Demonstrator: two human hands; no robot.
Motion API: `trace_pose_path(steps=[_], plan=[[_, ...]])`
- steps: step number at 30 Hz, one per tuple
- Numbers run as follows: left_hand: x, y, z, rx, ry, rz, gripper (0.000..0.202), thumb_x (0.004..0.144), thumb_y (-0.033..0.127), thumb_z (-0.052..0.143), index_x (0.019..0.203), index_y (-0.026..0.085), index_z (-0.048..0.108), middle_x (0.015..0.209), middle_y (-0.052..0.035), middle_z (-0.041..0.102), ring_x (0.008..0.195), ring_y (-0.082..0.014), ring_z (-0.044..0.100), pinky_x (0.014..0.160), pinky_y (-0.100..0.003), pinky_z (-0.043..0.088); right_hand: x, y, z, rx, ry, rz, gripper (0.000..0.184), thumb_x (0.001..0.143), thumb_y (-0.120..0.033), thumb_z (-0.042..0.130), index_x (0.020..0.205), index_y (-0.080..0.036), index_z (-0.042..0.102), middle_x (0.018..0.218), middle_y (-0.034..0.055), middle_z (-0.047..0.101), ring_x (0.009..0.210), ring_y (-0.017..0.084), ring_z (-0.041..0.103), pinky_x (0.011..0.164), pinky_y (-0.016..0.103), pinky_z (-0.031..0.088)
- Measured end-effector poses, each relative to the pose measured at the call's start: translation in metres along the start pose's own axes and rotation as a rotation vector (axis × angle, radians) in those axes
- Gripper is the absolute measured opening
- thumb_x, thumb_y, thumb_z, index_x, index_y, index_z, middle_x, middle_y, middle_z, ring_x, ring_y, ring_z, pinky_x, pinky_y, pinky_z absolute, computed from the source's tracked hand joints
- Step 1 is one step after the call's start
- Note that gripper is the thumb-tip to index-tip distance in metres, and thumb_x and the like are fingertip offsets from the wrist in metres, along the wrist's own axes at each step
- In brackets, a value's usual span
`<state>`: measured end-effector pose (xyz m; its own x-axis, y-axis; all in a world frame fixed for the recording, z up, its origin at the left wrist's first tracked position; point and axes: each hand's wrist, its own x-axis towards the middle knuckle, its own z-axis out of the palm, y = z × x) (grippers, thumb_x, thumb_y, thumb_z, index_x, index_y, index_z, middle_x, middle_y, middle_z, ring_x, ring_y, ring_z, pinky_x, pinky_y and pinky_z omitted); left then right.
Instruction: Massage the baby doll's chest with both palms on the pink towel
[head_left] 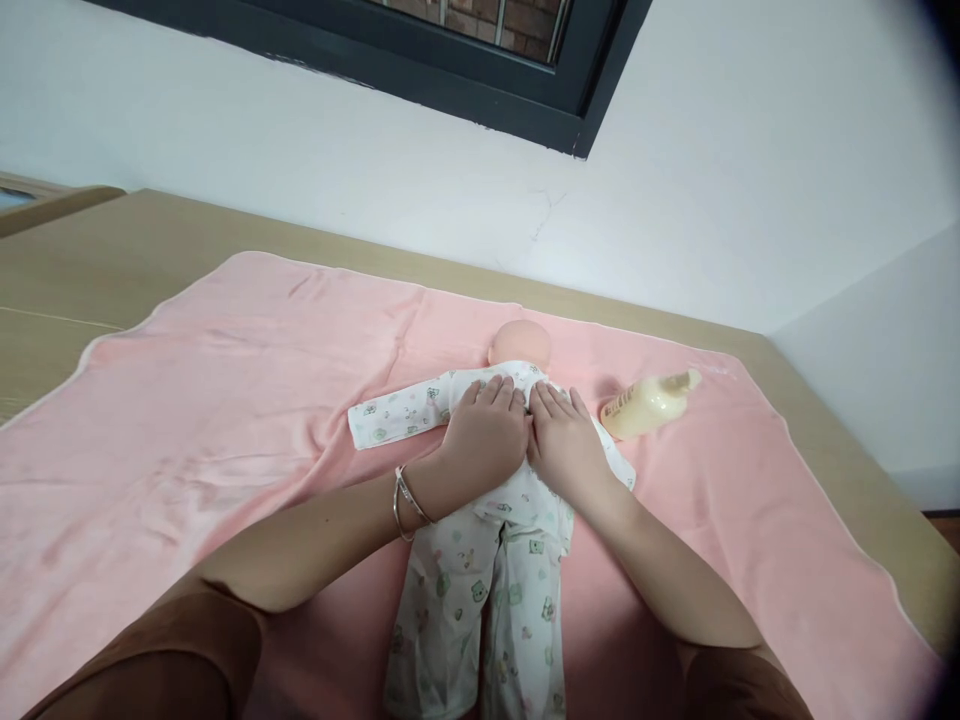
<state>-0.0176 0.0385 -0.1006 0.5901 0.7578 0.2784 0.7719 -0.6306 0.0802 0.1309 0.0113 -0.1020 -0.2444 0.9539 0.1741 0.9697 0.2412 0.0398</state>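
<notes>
A baby doll (519,343) lies on a pink blanket (300,330), its head toward the wall. It wears a white printed top (405,410) with long sleeves and matching trousers (450,600). My left hand (491,425) rests on the doll's chest, fingers stretched out and lying flat. Beside it, my right hand (566,440) lies flat on the other side of the chest, its fingers pointing up toward the head. The two hands meet near the middle of the top. Neither one grips anything. Two thin silver bangles (405,500) circle my left wrist.
A pale yellow pump bottle (649,402) lies tilted on the blanket, right of the doll. Under the blanket is a wooden table (112,250), its far edge along a white wall (675,200). A dark window frame (487,100) is set in that wall.
</notes>
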Motion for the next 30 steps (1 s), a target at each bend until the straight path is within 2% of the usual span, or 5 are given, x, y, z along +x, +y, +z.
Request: trace_pose_path(steps=[7,10,15,22,30], plan=[[0.007,-0.013,-0.001,-0.087,-0.03,-0.112,0.058,0.104,0.045,0.037,0.145,0.007,0.052,0.151,-0.021,0.054,0.142,-0.0343,0.049,0.116,-0.053,0.04,-0.002,-0.003,-0.006,-0.036,-0.108,0.13,0.058,0.106,-0.035,0.032,0.16,-0.015,0.035,0.157,0.0226,0.046,0.148,0.036,0.041,0.118,0.059,0.03],[0.016,-0.022,0.009,-0.138,-0.048,-0.168,0.068,0.104,0.053,0.035,0.153,0.006,0.041,0.158,-0.0211,0.045,0.148,-0.0351,0.041,0.119,-0.057,0.035,0.006,0.001,-0.003,0.016,-0.125,0.171,0.06,0.105,-0.036,0.032,0.16,-0.011,0.034,0.158,0.0208,0.045,0.151,0.034,0.038,0.121,0.059,0.026],[0.016,-0.016,0.015,-0.124,-0.046,-0.192,0.066,0.106,0.046,0.031,0.154,0.001,0.037,0.161,-0.0227,0.04,0.152,-0.0344,0.035,0.122,-0.057,0.031,0.011,0.003,0.001,0.089,-0.075,0.148,0.059,0.104,-0.032,0.031,0.153,-0.002,0.041,0.157,0.0195,0.047,0.151,0.032,0.037,0.124,0.059,0.02],[0.0,0.004,0.003,0.007,-0.052,-0.125,0.059,0.105,0.035,0.029,0.148,-0.003,0.046,0.155,-0.0276,0.046,0.146,-0.0354,0.045,0.118,-0.056,0.037,-0.006,-0.005,-0.004,-0.016,-0.036,0.094,0.056,0.105,-0.028,0.027,0.149,0.003,0.046,0.149,0.0245,0.054,0.146,0.035,0.043,0.123,0.064,0.016],[0.015,-0.016,0.007,-0.118,-0.06,-0.143,0.064,0.104,0.045,0.037,0.15,0.001,0.044,0.157,-0.0233,0.046,0.149,-0.0329,0.041,0.121,-0.054,0.034,0.009,0.007,-0.002,0.06,-0.11,0.181,0.061,0.104,-0.035,0.03,0.154,-0.001,0.039,0.156,0.0211,0.048,0.149,0.035,0.04,0.122,0.061,0.024]])
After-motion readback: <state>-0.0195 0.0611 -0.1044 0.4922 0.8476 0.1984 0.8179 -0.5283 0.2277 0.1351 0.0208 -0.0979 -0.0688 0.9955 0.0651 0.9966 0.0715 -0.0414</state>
